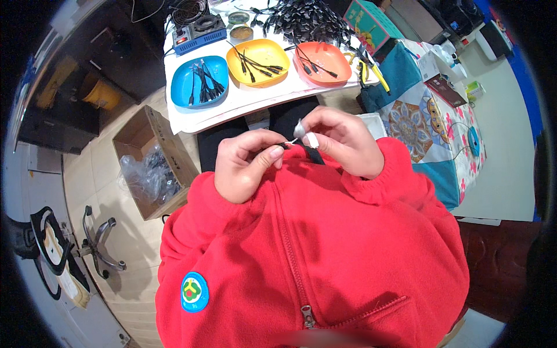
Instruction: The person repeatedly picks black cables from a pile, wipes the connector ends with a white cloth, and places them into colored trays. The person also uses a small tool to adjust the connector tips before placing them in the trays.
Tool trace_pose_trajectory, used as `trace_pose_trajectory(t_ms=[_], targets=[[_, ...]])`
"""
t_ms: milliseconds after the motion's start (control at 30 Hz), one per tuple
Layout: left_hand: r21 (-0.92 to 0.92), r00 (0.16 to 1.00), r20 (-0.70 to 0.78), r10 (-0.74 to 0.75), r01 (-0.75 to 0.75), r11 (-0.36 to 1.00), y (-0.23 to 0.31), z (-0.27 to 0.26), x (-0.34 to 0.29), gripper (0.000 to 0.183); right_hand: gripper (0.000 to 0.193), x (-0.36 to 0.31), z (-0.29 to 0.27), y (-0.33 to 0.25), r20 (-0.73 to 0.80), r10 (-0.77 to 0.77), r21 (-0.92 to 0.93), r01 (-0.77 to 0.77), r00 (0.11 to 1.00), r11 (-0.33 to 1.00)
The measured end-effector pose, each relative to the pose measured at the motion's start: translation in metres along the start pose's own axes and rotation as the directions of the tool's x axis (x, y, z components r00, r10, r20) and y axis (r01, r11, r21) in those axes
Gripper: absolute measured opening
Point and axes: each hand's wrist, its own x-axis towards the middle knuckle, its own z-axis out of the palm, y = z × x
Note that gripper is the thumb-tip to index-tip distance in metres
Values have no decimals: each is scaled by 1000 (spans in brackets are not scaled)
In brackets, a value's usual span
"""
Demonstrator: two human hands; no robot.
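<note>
Above my lap, just short of the white table (249,103), my left hand (246,162) pinches a short black cable (284,145) between thumb and fingers. A thin white wire end (292,141) sticks out of it toward the right. Facing it, my right hand (345,145) has thumb and index finger curled close to that wire end. White wrapping covers part of the thumb, and something greyish (299,129) shows at the index fingertip. Whether these fingers grip the wire cannot be made out. Blue (181,81), yellow (268,52) and orange (337,58) dishes hold short black cables.
Behind the dishes lies a large heap of black cables (301,23). A blue-based device (200,42) and a round tin (241,33) stand left of it. Yellow-handled pliers (364,72) lie at the right corner. A cardboard box (174,153) with plastic bags sits on the floor.
</note>
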Motion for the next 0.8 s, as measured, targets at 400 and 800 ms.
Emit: trace_pose_trajectory(t_ms=[400,800], targets=[[280,985,-34,167,-151,948,-7,1,7,12,14,10,1,0,33,95,63,-97,995,993],[-777,870,445,-213,493,391,10,-28,64,17,16,75,-27,-22,44,-556,-221,551,830,805]])
